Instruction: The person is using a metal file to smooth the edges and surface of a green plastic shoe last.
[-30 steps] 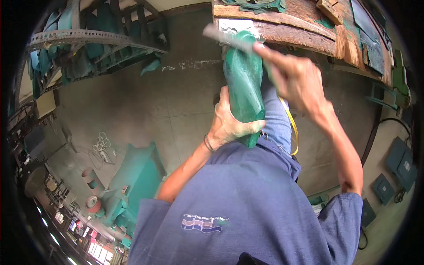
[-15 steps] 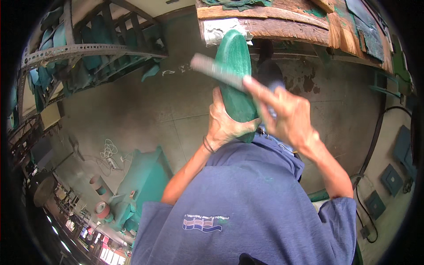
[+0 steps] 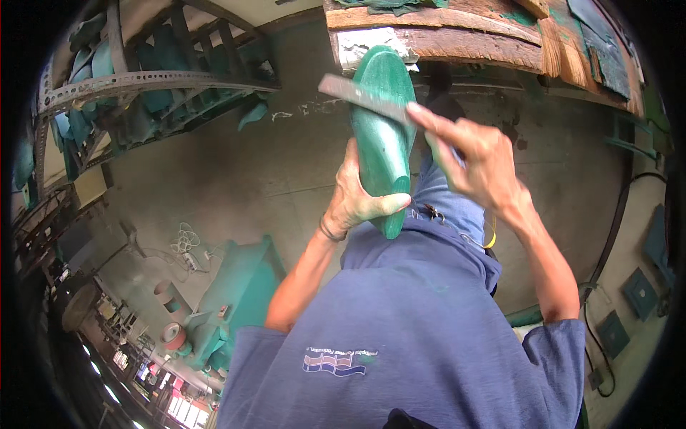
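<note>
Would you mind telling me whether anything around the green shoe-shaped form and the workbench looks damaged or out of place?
The wooden workbench edge looks worn: its boards are chipped, cracked and smeared with green. The green form itself shows no visible damage; the left hand grips its lower end while the right hand holds a flat grey file across its top.

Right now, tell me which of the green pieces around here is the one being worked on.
The long green shoe-shaped form, upright against the wooden bench edge. The left hand grips it and the right hand lays a flat grey file across it; the others sit untouched.
</note>
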`<control>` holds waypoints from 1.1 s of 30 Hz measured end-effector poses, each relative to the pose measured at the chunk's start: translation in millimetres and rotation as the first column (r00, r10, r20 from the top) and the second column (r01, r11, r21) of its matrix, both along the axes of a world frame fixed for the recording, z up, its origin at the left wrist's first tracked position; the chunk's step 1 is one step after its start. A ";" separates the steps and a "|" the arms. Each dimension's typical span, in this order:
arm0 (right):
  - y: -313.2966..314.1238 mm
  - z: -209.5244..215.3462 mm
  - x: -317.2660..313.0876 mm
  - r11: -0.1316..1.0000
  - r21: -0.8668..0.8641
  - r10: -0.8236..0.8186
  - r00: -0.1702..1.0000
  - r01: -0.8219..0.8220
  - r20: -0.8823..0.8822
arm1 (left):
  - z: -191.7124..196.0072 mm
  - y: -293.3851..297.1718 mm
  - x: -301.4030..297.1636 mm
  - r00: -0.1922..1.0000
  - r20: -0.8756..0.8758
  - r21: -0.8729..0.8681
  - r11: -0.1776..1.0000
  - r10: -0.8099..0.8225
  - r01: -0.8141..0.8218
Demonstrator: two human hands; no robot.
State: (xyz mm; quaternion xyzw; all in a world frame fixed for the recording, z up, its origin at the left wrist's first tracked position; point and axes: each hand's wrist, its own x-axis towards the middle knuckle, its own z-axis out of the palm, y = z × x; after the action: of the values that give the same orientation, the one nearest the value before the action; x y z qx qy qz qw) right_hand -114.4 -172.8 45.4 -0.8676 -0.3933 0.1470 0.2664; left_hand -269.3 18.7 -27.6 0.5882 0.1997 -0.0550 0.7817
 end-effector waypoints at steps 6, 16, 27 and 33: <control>40.3 -24.7 48.3 0.966 0.112 -0.229 0.973 0.232 -0.036 | 9.3 -4.0 7.4 0.998 -0.020 -0.152 0.987 -0.053 0.050; 44.0 -21.9 54.6 0.955 -0.002 -0.290 0.934 0.297 -0.208 | -0.8 -11.8 15.9 0.997 0.078 -0.295 0.954 -0.025 0.047; 24.9 -41.8 27.7 0.874 0.291 -0.326 0.914 0.388 -0.241 | 13.7 -15.2 19.4 0.998 0.047 -0.451 0.890 -0.048 0.064; 1.6 -29.6 -22.4 0.919 0.193 -0.337 0.939 0.345 -0.074 | 16.3 -16.1 13.3 0.999 0.019 -0.512 0.858 -0.031 0.036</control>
State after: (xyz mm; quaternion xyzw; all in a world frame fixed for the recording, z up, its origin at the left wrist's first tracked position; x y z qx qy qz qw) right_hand -136.7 -171.2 15.8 -0.8880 -0.2440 0.0745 0.3826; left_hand -256.0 2.6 -11.2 0.3630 0.1638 -0.1166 0.9098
